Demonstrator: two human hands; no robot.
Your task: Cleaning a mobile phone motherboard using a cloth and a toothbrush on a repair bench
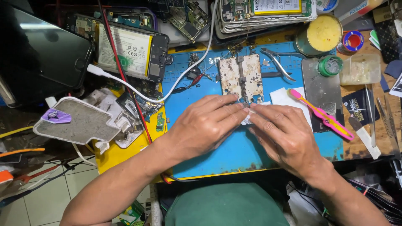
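Observation:
My left hand [205, 124] and my right hand [285, 134] meet fingertip to fingertip over a blue work mat [234, 155]. Between the fingertips sits a small white piece [248, 117], like folded tissue or paper, pinched by both hands and mostly hidden by the fingers. Just beyond the fingers stands a worn, stained metal board holder [240, 77]. A white sheet [284, 98] lies to the right of it, partly under my right hand.
A pink and yellow toothbrush [321, 114], tweezers [279, 62], a yellow paste tin [321, 33], an opened phone with battery [130, 50], a white cable [138, 94], stacked phone boards [264, 14] and a dark phone screen [46, 50] crowd the bench.

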